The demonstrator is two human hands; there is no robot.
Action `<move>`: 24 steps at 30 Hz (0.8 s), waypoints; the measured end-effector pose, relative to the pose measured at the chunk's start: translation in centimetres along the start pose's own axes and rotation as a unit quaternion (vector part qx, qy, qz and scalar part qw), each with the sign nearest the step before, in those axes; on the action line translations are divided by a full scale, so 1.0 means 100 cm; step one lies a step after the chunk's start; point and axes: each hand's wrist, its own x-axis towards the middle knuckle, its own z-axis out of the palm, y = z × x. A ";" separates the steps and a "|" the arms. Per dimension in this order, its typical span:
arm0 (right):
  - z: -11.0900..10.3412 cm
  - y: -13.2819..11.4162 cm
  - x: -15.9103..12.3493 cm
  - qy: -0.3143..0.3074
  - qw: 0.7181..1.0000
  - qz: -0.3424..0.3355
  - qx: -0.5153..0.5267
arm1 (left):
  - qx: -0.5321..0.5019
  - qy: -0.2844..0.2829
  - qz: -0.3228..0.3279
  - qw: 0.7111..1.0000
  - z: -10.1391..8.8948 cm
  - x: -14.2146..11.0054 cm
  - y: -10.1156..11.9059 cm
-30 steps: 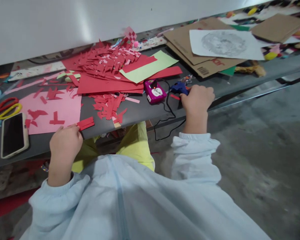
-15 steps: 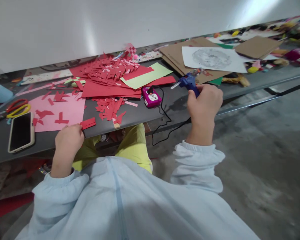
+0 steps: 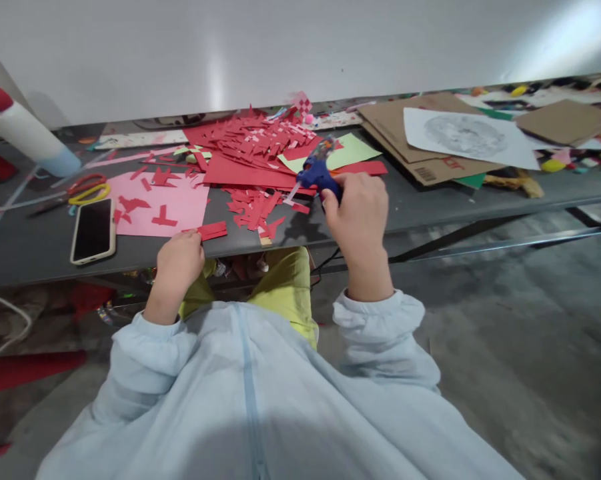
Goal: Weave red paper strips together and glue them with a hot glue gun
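Observation:
My right hand [image 3: 363, 213] is wrapped round the handle of a blue hot glue gun [image 3: 319, 175]. Its nozzle points left and down, above a loose heap of red paper scraps [image 3: 253, 207]. At the table's front edge, my left hand [image 3: 181, 259] pinches the left end of a folded-looking red paper strip [image 3: 213, 231]. Just behind that hand lies a pink paper sheet [image 3: 193, 193] with several cut red pieces on it. A large pile of red cut paper [image 3: 245, 143] and a pale green sheet [image 3: 355, 152] are farther back.
A phone [image 3: 94, 230] and scissors with red and yellow handles [image 3: 89, 191] lie at the left, near a tilted white-and-blue bottle [image 3: 40, 140]. Cardboard sheets [image 3: 393, 137] and a printed drawing [image 3: 465, 137] occupy the back right. A white wall [image 3: 300, 53] rises behind the grey table [image 3: 430, 200].
My right hand has brought the glue gun left, over the red scraps. The small purple box has gone out of sight behind it. My left hand still pinches the strip; the view has shifted left.

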 end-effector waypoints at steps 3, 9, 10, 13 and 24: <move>0.018 -0.022 -0.011 -0.029 0.999 -0.042 0.008 | 0.002 0.006 0.012 1.000 0.003 -0.003 0.001; 0.040 -0.048 -0.026 -0.065 0.994 -0.084 -0.018 | -0.007 0.024 0.031 0.999 0.009 -0.007 -0.001; 0.041 -0.050 -0.026 -0.070 0.994 -0.085 -0.024 | -0.009 0.024 0.033 0.999 0.009 -0.007 -0.001; 0.046 -0.054 -0.022 -0.088 0.992 -0.079 -0.040 | -0.010 0.026 0.047 0.998 0.011 -0.009 0.000; 0.069 -0.066 -0.002 -0.070 0.993 -0.092 -0.007 | 0.016 0.037 0.076 0.996 0.021 -0.013 0.001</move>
